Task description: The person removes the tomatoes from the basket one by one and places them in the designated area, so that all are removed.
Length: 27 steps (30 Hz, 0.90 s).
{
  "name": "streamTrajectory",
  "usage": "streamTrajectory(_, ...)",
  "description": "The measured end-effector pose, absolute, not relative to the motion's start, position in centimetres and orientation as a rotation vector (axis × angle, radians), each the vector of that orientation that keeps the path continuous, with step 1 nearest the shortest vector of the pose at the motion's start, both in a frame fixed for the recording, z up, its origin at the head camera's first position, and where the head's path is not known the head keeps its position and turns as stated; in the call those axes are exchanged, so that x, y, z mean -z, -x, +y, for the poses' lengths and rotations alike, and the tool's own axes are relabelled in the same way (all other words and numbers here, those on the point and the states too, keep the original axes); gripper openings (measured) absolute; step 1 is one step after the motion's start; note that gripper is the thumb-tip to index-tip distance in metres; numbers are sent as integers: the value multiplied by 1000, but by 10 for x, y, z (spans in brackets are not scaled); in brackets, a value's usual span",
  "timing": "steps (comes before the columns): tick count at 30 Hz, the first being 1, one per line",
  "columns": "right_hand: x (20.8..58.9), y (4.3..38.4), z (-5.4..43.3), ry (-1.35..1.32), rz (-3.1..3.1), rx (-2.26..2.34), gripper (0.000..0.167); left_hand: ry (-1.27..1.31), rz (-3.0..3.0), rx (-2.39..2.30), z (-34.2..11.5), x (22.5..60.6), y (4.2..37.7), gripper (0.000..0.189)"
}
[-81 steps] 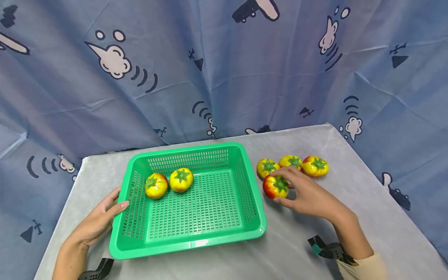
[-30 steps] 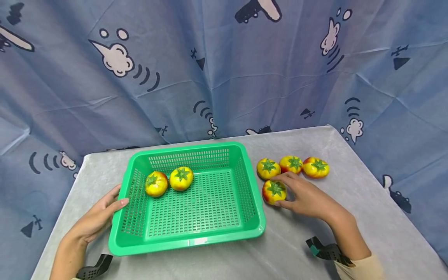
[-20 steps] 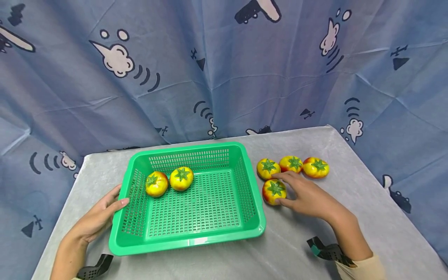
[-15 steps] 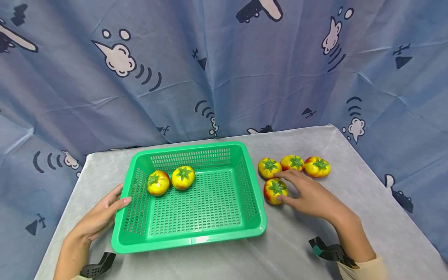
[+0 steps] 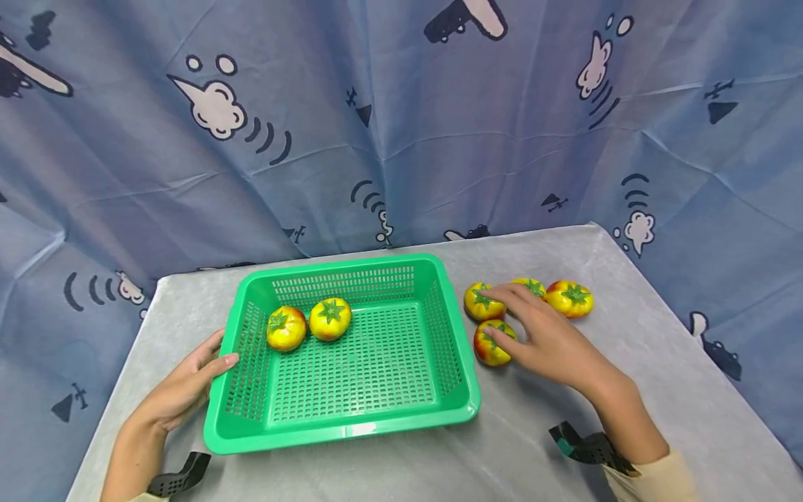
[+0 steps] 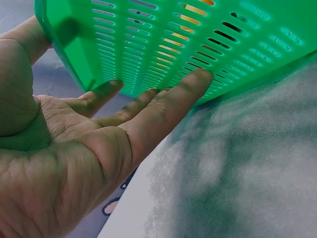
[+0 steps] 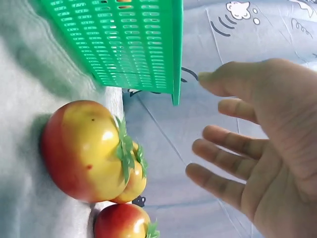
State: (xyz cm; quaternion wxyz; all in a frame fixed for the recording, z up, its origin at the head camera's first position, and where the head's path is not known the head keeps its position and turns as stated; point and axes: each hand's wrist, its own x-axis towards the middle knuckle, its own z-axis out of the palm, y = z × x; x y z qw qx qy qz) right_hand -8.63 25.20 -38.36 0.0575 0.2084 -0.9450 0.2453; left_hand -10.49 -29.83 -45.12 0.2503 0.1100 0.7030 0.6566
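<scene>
My left hand [image 5: 182, 390] holds the left side of a green plastic basket [image 5: 414, 420], thumb over the rim. In the left wrist view its straight fingers [image 6: 168, 111] lie against the slotted outer wall. Two yellow-red tomatoes with green leafy tops sit inside at the left: one tomato [image 5: 286, 329] beside another tomato [image 5: 330, 319]. Right of the basket, my right hand [image 5: 552, 341] hovers with spread fingers above a near tomato [image 5: 492, 352] and a tomato [image 5: 479, 307] behind it. The right wrist view shows a gap between that hand and the near tomato [image 7: 84, 148].
Farther right stand a partly covered tomato [image 5: 532, 284] and an elongated tomato [image 5: 569, 300]. A grey-white cloth covers the table [image 5: 376, 474]. Behind it hangs a blue patterned curtain [image 5: 389, 125]. Each wrist wears a black strap.
My right hand, earlier gripping the near tomato, has let go and lifted above it. That tomato now stands with its leafy top up. The left hand stays on the basket.
</scene>
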Motion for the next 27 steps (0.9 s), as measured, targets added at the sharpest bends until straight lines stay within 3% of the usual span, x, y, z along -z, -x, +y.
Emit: streamTrajectory(27, 353, 105, 200, -858, -2891, -786, 61, -302, 1920, -1779, -299, 451, 105, 75)
